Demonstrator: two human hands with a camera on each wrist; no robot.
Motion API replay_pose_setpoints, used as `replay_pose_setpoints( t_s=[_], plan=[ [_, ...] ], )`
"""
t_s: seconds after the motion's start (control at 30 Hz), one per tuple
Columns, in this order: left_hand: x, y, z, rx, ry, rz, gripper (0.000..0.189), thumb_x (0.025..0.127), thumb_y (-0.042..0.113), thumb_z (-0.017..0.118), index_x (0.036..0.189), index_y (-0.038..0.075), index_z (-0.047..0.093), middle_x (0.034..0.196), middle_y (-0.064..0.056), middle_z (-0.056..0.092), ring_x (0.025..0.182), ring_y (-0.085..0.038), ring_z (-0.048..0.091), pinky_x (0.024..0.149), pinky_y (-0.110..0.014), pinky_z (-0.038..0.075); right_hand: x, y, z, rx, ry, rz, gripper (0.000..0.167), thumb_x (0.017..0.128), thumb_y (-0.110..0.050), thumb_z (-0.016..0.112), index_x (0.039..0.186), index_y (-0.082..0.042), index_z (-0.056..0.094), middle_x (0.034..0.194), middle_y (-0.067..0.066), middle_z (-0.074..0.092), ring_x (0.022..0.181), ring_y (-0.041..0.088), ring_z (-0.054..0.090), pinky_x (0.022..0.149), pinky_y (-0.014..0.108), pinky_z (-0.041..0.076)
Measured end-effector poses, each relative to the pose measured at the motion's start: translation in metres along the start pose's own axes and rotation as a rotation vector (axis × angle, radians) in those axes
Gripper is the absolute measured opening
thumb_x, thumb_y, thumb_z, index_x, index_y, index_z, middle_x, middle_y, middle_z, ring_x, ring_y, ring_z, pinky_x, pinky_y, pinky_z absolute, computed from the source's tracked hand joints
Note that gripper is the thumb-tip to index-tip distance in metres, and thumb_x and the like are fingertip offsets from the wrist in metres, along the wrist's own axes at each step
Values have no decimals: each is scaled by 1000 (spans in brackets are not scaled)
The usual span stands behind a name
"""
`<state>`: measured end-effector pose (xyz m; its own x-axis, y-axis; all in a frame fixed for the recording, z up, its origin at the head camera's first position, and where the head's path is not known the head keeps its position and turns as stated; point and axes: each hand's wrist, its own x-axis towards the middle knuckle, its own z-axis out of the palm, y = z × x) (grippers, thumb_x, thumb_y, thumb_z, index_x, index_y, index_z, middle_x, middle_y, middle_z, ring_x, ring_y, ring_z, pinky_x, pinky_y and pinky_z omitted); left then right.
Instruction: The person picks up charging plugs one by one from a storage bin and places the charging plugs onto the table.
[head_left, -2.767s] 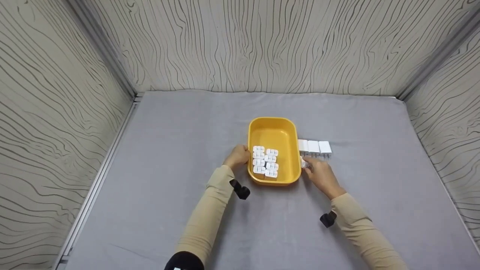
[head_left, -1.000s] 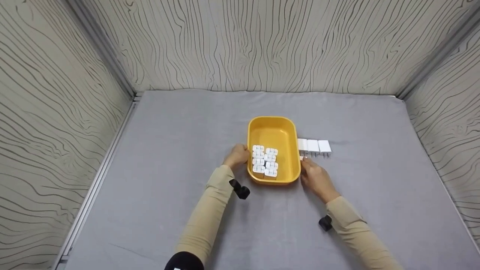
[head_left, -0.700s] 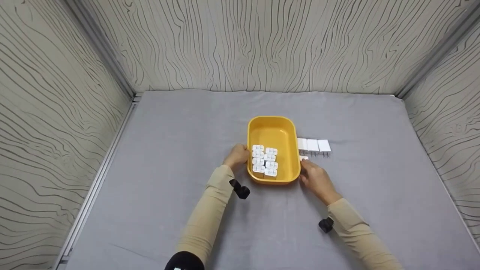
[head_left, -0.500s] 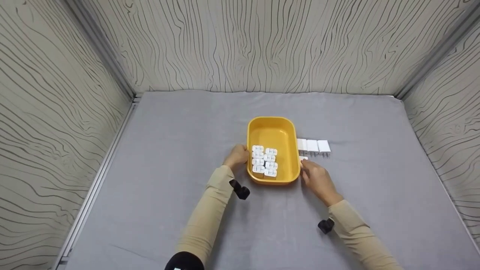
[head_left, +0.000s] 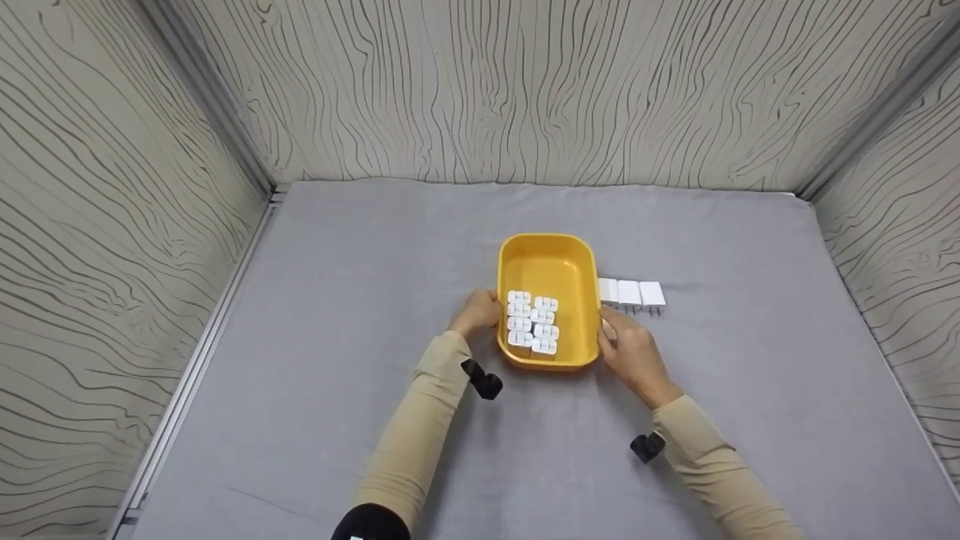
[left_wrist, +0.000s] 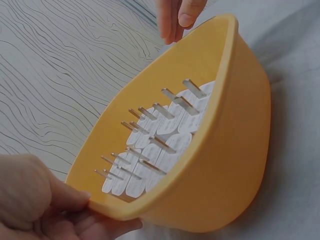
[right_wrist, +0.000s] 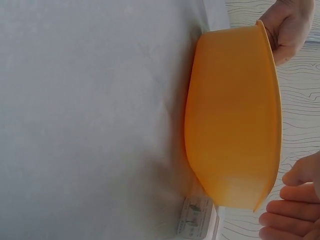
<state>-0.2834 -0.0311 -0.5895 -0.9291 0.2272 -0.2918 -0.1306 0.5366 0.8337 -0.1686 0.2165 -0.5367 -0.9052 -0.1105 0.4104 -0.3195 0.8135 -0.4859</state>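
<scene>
A yellow tub (head_left: 582,330) sits on the grey cloth, with several white plug chargers (head_left: 519,324) standing prongs-up in two columns inside it. My left hand (head_left: 478,313) grips the tub's left rim, thumb over the edge and fingers beneath, as the left wrist view shows. My right hand (head_left: 636,354) is at the opposite rim. In the right wrist view its fingers (right_wrist: 292,210) are extended and nothing is between them. Beside the tub, under that hand, a white charger (right_wrist: 195,217) shows its prong end; in the head view the hand partly hides white there.
Three white chargers (head_left: 630,293) lie in a row against the tub's right side, prongs toward me. Grey cloth (head_left: 360,285) covers the table. Wood-patterned panels (head_left: 480,90) close off the back and both sides.
Earlier my right fingers were at a white charger beside the tub; now they are up at the tub's right rim and cover more of that white piece. My left hand stays put.
</scene>
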Motion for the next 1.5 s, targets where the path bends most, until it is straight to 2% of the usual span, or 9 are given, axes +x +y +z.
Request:
replay_pose_setpoints(
  t_s=[0.2, 0.4, 0.5, 0.57, 0.8, 0.9, 1.0, 1.1, 1.5],
  plan=[
    [0, 2, -1, 23, 16, -15, 27, 92, 9, 44, 65, 10, 50, 60, -1, 48, 55, -15, 46, 54, -28, 40, 5, -7, 2, -5, -16, -32, 31, 83, 0, 66, 113, 8, 64, 112, 26, 68, 105, 41, 65, 93, 48, 53],
    [75, -72, 32, 57, 33, 25, 29, 87, 8, 41, 59, 15, 45, 51, 2, 45, 45, -13, 44, 44, -25, 37, 7, -12, 2, -8, -9, -56, 28, 82, 1, 66, 110, 7, 65, 108, 25, 69, 103, 40, 66, 90, 48, 53],
    [94, -90, 39, 65, 38, 18, 29, 87, 10, 42, 58, 16, 44, 51, 4, 44, 44, -12, 44, 43, -25, 37, 8, -15, 0, 10, -9, -59, 26, 82, 1, 66, 108, 6, 65, 107, 24, 69, 102, 40, 66, 90, 48, 53],
    [93, -89, 39, 67, 50, 28, 29, 86, 11, 43, 57, 15, 44, 50, 4, 45, 43, -12, 45, 42, -25, 37, 9, -16, 0, 21, -12, -63, 25, 82, 1, 67, 107, 6, 66, 106, 24, 69, 101, 40, 66, 90, 48, 53],
    [43, -40, 21, 97, 46, -7, 30, 86, 9, 40, 58, 11, 49, 50, 1, 50, 45, -14, 48, 45, -26, 41, 11, -20, 2, 43, -45, -65, 25, 83, -1, 68, 107, 5, 66, 107, 23, 70, 102, 39, 66, 91, 48, 53],
    [65, -63, 29, 91, 55, 12, 30, 87, 11, 42, 58, 11, 50, 49, 3, 48, 45, -13, 46, 44, -26, 39, 13, -23, 4, 62, -66, -53, 25, 83, -2, 68, 108, 5, 66, 108, 23, 69, 103, 39, 66, 92, 49, 52],
    [121, -118, 51, 93, 59, 25, 30, 87, 16, 43, 58, 12, 52, 50, 2, 49, 44, -14, 47, 42, -27, 38, 15, -25, 5, 77, -87, -33, 26, 84, -4, 67, 109, 4, 66, 110, 23, 69, 105, 39, 66, 94, 48, 52],
    [149, -145, 61, 88, 51, 27, 31, 88, 18, 44, 58, 14, 52, 51, 1, 51, 44, -15, 48, 42, -28, 39, 16, -26, 9, 83, -97, -30, 26, 84, -4, 67, 109, 5, 67, 110, 23, 69, 105, 40, 66, 94, 48, 52],
    [54, -53, 24, 123, 41, 59, 28, 88, 8, 39, 62, 11, 51, 54, 0, 50, 48, -16, 48, 46, -26, 40, 22, -25, 19, 107, -158, 16, 28, 84, -4, 66, 110, 6, 66, 110, 24, 69, 102, 40, 66, 92, 50, 51]
  ],
)
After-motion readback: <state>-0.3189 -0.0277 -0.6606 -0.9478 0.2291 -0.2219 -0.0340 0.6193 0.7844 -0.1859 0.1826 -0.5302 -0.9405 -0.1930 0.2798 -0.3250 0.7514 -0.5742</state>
